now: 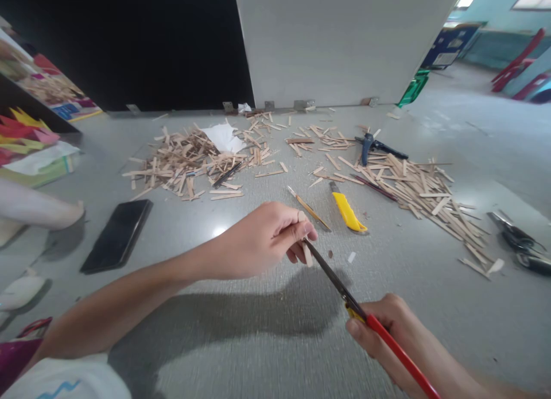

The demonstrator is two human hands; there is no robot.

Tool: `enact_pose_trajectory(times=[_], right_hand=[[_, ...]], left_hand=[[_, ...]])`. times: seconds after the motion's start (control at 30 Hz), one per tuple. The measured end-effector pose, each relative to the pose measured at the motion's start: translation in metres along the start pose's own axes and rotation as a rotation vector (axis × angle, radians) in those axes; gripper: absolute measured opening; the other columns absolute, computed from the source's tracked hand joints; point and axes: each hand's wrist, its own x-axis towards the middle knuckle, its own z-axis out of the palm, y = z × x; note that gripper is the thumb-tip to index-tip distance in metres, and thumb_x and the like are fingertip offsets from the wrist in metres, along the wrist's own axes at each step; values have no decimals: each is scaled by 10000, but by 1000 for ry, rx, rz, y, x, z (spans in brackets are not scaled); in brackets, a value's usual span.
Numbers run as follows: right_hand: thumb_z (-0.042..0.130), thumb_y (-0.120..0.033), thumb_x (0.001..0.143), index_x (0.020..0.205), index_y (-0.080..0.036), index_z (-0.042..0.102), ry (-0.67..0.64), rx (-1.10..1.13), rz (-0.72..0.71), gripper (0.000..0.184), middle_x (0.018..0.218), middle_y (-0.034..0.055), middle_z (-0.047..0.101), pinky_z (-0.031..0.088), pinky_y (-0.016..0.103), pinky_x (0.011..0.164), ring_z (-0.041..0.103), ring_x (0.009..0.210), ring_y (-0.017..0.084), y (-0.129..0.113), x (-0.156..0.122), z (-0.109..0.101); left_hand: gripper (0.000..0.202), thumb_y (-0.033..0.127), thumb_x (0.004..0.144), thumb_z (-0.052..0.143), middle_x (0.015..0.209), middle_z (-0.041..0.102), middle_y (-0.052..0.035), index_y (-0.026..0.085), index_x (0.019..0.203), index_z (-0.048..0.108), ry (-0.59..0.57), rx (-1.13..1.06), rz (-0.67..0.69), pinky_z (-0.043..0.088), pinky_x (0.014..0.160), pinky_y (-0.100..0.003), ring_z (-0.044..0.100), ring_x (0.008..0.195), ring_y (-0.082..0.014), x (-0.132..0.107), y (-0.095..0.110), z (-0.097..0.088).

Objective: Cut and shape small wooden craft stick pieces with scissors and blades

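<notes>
My left hand [275, 238] is closed around a short flat wooden stick [308, 255], pinched between thumb and fingers, with its lower end sticking out below. In my right hand [400, 336] is a pair of scissors [338, 284] with dark metal blades and a red handle. Their tips reach the stick beside my left thumb; whether they bite into it is hard to see. Just beyond my left hand lie a thin craft knife [310, 208] with a yellowish handle and a yellow box cutter [348, 211].
Wooden stick scraps form a heap [176, 161] at the left and another [426, 186] at the right. White paper [224, 138], dark clippers [368, 146], black-handled scissors [523, 241] and a phone [117, 235] lie around. Another person's arm [38, 206] rests at the left.
</notes>
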Motion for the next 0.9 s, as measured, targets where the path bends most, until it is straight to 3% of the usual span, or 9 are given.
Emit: enact_pose_trajectory(times=[0.2, 0.37, 0.53, 0.67, 0.77, 0.9], right_hand=[[267, -947, 967, 611, -264, 261, -63, 35, 18, 770, 553, -74, 254, 165, 263, 441, 205, 502, 89, -1, -2, -1], [295, -977, 934, 606, -273, 243, -115, 101, 50, 778, 509, -80, 282, 143, 246, 396, 214, 452, 67, -3, -3, -2], [350, -1043, 844, 584, -267, 299, -188, 206, 150, 819, 478, -81, 317, 185, 220, 369, 275, 400, 60, -7, -4, -6], [452, -1041, 807, 531, -247, 421, -232, 433, 281, 841, 354, -87, 319, 205, 189, 314, 273, 285, 51, 4, -6, -6], [545, -1065, 697, 474, -258, 444, -316, 685, 357, 843, 265, -71, 316, 190, 181, 233, 267, 208, 70, 13, -5, -3], [647, -1060, 600, 424, -254, 401, -344, 858, 420, 861, 263, -69, 339, 252, 146, 212, 281, 193, 50, 16, -3, -3]], left_hand=[[300, 208, 1090, 511, 802, 835, -55, 144, 919, 750, -7, 138, 69, 549, 708, -240, 767, 731, -161, -2, -2, -4], [385, 239, 1107, 504, 739, 776, -18, 162, 793, 714, -15, 289, 120, 458, 652, -241, 679, 652, -135, -5, -1, -5], [387, 159, 1097, 465, 628, 559, 43, 173, 740, 613, -53, 435, 193, 340, 608, -264, 508, 572, -114, -8, -3, -6], [393, 156, 1105, 458, 626, 417, 64, 178, 723, 549, -106, 475, 211, 284, 601, -272, 407, 570, -105, -5, -4, -10], [410, 277, 1136, 461, 628, 480, 56, 172, 792, 659, -120, 423, 215, 306, 596, -259, 449, 572, -109, -2, -5, -15], [385, 359, 1124, 497, 715, 698, 0, 171, 949, 783, -58, 377, 242, 426, 632, -233, 638, 651, -147, 0, -8, -16]])
